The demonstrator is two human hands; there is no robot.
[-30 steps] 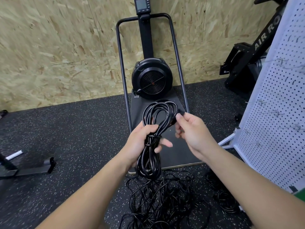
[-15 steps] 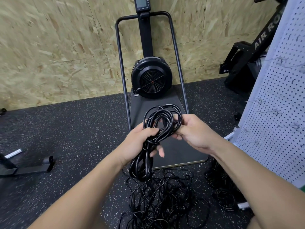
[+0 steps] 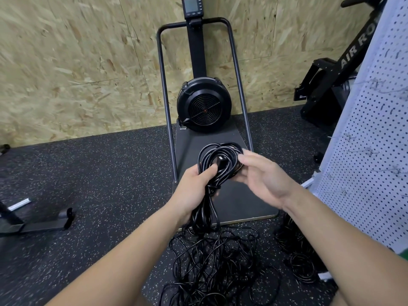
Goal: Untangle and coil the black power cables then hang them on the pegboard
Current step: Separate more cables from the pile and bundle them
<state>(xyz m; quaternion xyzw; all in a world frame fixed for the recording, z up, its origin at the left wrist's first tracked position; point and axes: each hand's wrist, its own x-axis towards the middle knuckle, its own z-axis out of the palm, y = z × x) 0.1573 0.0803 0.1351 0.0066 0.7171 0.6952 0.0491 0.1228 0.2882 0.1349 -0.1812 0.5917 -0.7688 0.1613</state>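
Observation:
I hold a coiled black power cable [image 3: 209, 154] in front of me, above the floor. My left hand [image 3: 193, 192] grips the bundle at its wrapped waist, and the lower loops hang below my fist. A plug [image 3: 220, 159] lies across the upper loop. My right hand [image 3: 263, 176] is at the right side of that loop with its fingers stretched out against the strands. A tangled pile of black cable [image 3: 216, 268] lies on the floor below. The white pegboard [image 3: 375, 151] stands at the right, with several wire hooks on it.
A black fan machine [image 3: 204, 104] with a tube frame stands on its dark base plate [image 3: 249, 202] straight ahead, against a chipboard wall. A second cable heap [image 3: 298, 257] lies by the pegboard's foot. A black rower [image 3: 331, 76] is at the back right and a metal foot [image 3: 37, 224] at the left.
My right hand let go of its closed grip on the upper loop and now lies open against it. The plug end now sits inside the loop. My left hand keeps its hold.

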